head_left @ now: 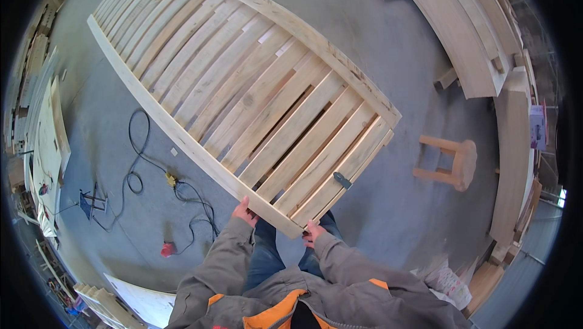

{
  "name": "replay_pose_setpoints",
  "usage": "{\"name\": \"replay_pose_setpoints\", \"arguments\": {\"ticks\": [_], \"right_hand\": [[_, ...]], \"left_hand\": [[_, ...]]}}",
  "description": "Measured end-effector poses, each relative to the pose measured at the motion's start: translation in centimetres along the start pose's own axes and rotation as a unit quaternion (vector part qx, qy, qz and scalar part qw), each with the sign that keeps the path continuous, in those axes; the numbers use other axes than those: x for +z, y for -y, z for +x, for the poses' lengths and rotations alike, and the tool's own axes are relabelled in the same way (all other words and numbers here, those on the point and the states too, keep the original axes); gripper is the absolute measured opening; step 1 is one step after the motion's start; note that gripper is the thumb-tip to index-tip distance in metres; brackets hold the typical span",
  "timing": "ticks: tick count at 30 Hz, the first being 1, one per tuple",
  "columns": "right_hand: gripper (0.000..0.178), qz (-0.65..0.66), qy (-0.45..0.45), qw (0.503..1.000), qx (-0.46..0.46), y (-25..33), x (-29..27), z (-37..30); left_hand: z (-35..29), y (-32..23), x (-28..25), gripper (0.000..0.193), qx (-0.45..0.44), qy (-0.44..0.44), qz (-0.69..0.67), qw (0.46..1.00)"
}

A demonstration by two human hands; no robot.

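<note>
Below, left hand (245,212) curled over the near end of the slatted panel (243,86), fingers wrapped on the corner of its long side rail (fingertips hidden under the wood). Right hand (313,232) likewise clamped on the same end rail, fingers folded round the edge, thumb side toward the body. Both wrists bent upward, grey sleeves coming in from the lower edge, elbows tucked beside an orange-trimmed jacket (285,311), jeans visible between the arms.

Panel raised at the near end, stretching away up and to the left, its far end near the upper rim; pale slats running lengthwise between two rails, a small dark clip (342,179) on the near right slat.

Around: black cable (136,165) looping over the grey floor at left with a yellow plug (171,178) and a red tool (167,248); wooden stool (452,163) tipped on its side at right, well apart; more curved timber frames (461,31) stacked at upper right; boards (45,141) along the left wall
</note>
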State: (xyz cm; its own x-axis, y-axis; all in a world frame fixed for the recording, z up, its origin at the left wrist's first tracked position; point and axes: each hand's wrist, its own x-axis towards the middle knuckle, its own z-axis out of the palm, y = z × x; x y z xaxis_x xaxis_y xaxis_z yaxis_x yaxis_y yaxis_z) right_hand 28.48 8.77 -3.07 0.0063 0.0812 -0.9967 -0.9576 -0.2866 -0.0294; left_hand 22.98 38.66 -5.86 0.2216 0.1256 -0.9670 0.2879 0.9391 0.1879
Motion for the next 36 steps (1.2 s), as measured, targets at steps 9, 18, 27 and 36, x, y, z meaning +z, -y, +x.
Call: {"name": "replay_pose_setpoints", "arguments": {"ticks": [9,18,27,36], "right_hand": [[0.088,0.128,0.036,0.991,0.01,1.4,0.3,-0.2],[0.079,0.249,0.023,0.967,0.051,3.6,1.7,-2.4],[0.091,0.195,0.075,0.976,0.054,2.0,1.2,-3.3],[0.076,0.095,0.097,0.99,0.026,1.2,1.3,-7.1]], "left_hand": [[1.3,0.4,0.2,0.047,0.042,0.019,-0.082,0.996],[-1.1,0.4,3.6,0.05,0.056,-0.018,-0.076,0.995],[-3.2,-0.4,2.0,0.053,0.058,-0.024,-0.06,0.996],[-11.8,-3.3,4.5,0.038,0.148,-0.024,0.055,0.987]]}}
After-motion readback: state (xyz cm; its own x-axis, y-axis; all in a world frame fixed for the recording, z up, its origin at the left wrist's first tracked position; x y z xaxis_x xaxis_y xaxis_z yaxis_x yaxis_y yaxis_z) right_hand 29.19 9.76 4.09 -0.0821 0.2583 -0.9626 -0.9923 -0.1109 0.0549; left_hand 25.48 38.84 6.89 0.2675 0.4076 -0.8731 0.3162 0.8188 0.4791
